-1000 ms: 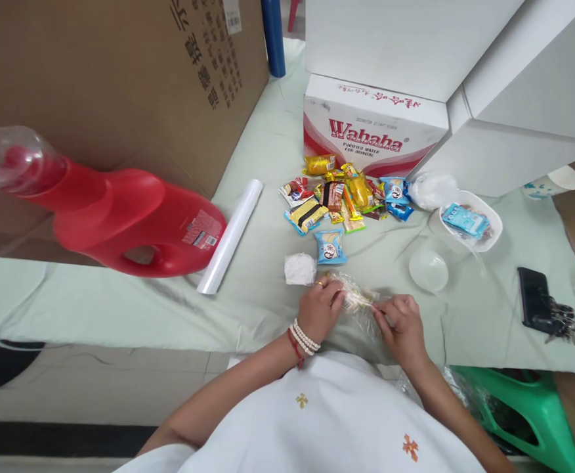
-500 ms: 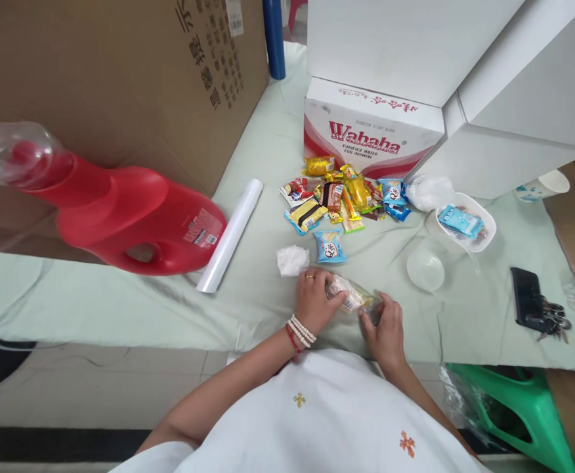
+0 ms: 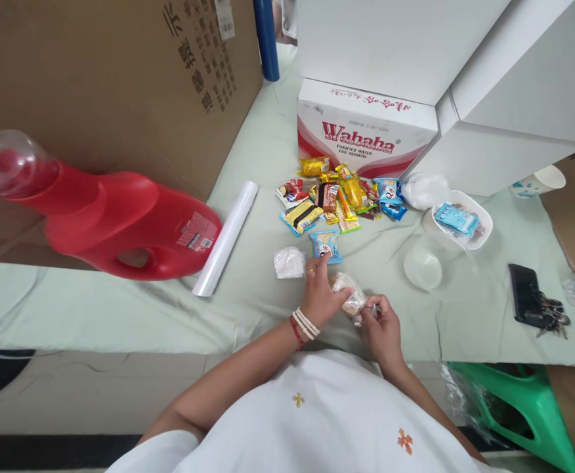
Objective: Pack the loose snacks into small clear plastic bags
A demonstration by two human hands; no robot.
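Pale green, the worktop carries the clear-wrapped packet near its close edge, between the two hands. From my remote seat I see the left hand with fingers spread, thumb laid against the packet; one fingertip reaches over the edge of the blue snack bag, though I cannot tell if it touches. The right hand pinches crumpled film at the packet's other end. I judge the step in hand to be working that loose film while the left steadies the packet. To my eye the next move calls for a light, firm pinch and a steady thumb, with the fingers clear of the white pad just beside them.
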